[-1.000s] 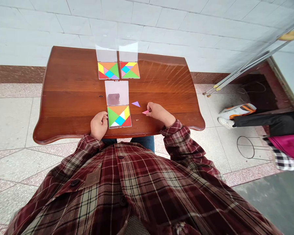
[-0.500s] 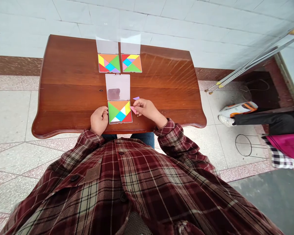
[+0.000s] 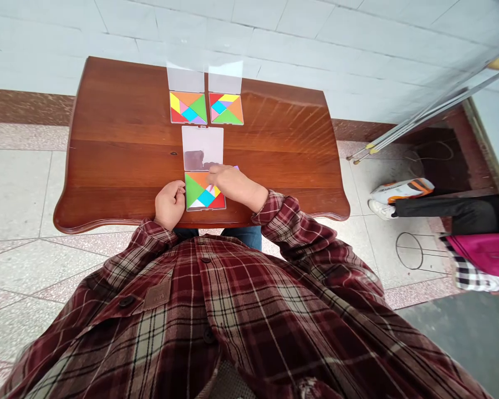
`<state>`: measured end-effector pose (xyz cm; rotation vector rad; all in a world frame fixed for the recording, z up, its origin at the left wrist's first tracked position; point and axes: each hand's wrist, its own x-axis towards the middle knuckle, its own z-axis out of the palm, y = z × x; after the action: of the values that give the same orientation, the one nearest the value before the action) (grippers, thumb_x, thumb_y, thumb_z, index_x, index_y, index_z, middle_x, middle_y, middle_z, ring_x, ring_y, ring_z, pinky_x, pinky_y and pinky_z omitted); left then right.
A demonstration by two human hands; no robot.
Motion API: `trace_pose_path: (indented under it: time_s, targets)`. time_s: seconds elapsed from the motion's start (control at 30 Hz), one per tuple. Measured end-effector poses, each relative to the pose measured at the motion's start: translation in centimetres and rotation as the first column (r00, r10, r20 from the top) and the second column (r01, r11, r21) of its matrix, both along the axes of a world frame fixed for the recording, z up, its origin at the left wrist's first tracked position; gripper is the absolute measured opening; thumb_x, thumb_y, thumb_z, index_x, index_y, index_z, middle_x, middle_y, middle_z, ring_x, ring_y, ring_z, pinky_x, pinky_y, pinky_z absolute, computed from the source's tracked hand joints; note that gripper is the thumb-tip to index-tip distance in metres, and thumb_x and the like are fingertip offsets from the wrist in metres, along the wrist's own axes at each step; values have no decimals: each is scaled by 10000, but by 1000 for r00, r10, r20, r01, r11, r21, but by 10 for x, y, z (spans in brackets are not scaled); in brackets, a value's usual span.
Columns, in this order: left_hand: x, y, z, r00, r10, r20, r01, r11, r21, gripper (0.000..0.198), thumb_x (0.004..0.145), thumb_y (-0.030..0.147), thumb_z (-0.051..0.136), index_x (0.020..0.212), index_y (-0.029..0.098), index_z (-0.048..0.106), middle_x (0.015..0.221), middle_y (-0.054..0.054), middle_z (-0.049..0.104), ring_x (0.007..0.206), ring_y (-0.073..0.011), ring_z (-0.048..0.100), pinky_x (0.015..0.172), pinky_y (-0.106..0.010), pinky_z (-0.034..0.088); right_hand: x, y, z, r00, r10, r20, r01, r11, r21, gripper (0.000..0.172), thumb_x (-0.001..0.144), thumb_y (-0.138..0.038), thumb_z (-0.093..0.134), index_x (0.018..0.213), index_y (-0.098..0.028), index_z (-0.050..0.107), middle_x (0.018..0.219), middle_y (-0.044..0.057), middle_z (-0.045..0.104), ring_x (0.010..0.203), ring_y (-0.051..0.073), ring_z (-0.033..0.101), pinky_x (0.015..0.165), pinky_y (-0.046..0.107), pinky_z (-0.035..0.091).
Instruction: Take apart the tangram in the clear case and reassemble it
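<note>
My right hand (image 3: 230, 185) is over the upper right of the nearest tangram set (image 3: 205, 191), and a sliver of the pink triangle (image 3: 211, 189) shows under its fingertips. The hand hides part of the coloured pieces. My left hand (image 3: 169, 205) is curled against the case's left edge. Its clear open lid (image 3: 202, 145) lies just beyond. A purple triangle (image 3: 236, 168) barely shows past my right hand. Two more filled tangram cases (image 3: 188, 108) (image 3: 226, 108) stand at the far side, their clear lids (image 3: 185, 79) (image 3: 225, 70) raised toward the wall.
Everything stands on a dark polished wooden table (image 3: 120, 122) with a curved edge. Beyond its right side are metal rods (image 3: 419, 116), a white sneaker (image 3: 380, 208), a wire stand (image 3: 410, 251) and a pink cloth (image 3: 482, 255) on the floor.
My right hand has moved left from beside the case to over it, carrying the pink triangle. The purple triangle is now mostly hidden behind that hand. My left hand stays put.
</note>
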<state>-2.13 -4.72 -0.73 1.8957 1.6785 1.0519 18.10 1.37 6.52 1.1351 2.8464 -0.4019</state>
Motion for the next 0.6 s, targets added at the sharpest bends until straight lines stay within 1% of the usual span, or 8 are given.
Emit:
trace_pose_path:
  time_s: [0.1, 0.2, 0.33, 0.5, 0.6]
  targets:
    - [1, 0, 0, 1000, -1, 5, 1, 1000, -8, 207, 837, 205, 393, 902, 203, 590, 832, -32, 650, 797, -160, 592, 777, -286, 473, -8, 1, 0, 993, 85, 79, -90, 994, 60, 304, 953, -91, 361, 861, -126, 649, 900, 93, 593, 862, 203, 504, 799, 325, 351]
    - [1, -1, -1, 1000, -2, 17, 2, 1000, -6, 222, 830, 201, 389, 900, 197, 599, 830, -36, 650, 796, -160, 595, 774, -283, 475, -10, 2, -3, 984, 130, 123, -138, 989, 57, 291, 950, -90, 385, 866, -119, 662, 899, 95, 600, 855, 204, 505, 791, 330, 344]
    - [1, -1, -1, 1000, -2, 15, 2, 1000, -6, 223, 823, 202, 392, 889, 194, 605, 819, -31, 645, 789, -155, 593, 774, -276, 472, -10, 4, -6, 984, 144, 107, -146, 989, 8, 306, 955, -80, 380, 848, -120, 665, 893, 86, 597, 847, 188, 498, 768, 314, 337]
    - [1, 0, -1, 1000, -6, 23, 6, 1000, -3, 219, 820, 198, 393, 879, 192, 604, 811, -30, 645, 781, -153, 593, 760, -272, 468, -10, 6, -6, 980, 163, 111, -158, 986, -53, 299, 943, -65, 397, 833, -129, 668, 860, 66, 598, 807, 169, 498, 715, 294, 332]
    - [0, 0, -2, 1000, -5, 21, 5, 1000, 3, 219, 825, 203, 395, 882, 190, 606, 812, -31, 645, 779, -156, 593, 761, -276, 465, -7, 6, -4, 983, 163, 87, -157, 985, -73, 292, 941, -70, 397, 873, -136, 673, 878, 60, 609, 805, 162, 512, 693, 282, 339]
